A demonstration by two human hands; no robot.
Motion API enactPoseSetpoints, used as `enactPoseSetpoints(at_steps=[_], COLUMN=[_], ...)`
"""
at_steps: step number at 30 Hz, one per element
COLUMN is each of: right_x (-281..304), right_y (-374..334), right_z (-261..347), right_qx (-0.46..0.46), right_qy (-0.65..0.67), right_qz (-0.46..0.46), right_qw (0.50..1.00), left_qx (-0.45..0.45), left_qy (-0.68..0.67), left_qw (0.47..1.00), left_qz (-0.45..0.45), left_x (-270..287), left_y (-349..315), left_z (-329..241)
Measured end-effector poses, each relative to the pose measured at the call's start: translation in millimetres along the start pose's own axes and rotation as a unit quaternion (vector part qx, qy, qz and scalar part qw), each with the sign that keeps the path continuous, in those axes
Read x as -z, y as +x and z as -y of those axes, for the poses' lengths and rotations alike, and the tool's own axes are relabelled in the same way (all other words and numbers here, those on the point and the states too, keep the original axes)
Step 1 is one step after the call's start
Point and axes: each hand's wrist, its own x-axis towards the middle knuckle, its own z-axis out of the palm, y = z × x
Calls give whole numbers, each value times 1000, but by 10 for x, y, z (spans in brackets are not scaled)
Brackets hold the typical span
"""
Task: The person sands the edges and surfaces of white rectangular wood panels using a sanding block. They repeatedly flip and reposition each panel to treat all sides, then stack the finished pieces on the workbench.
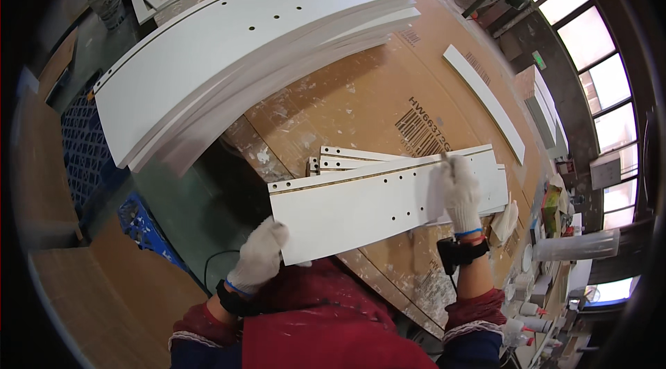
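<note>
A white drilled panel [340, 213] with a dark groove along its far edge lies tilted in front of me. My left hand [260, 254], in a white knit glove, is closed round its near left corner. My right hand [461, 192], gloved too, is closed over the panel towards its right end, fingertips at the grooved edge. Whatever sits in those right fingers is blurred and too small to name. Beneath the panel, more white boards [354, 155] stick out at the far side and the right.
A tall stack of white drilled panels [208, 43] stands at the far left on the cardboard-covered table [333, 98]. One narrow white strip [485, 102] lies at the right. A loose glove [504, 223], a clear plastic tube [576, 245] and several bottles [531, 324] are along the right side.
</note>
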Motion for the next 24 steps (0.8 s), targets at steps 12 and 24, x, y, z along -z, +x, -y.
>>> enactPoseSetpoints(at_steps=[12, 24], right_x=[-340, -576], right_y=[-169, -1032], right_z=[721, 2462], right_qx=[107, 563], right_qy=[-64, 47], right_qz=[60, 201], right_qw=[990, 801], left_qx=[255, 197], left_qy=[-291, -355], left_qw=[909, 910], left_qz=[158, 91], left_x=[57, -69], left_y=[97, -86], left_z=[-444, 97])
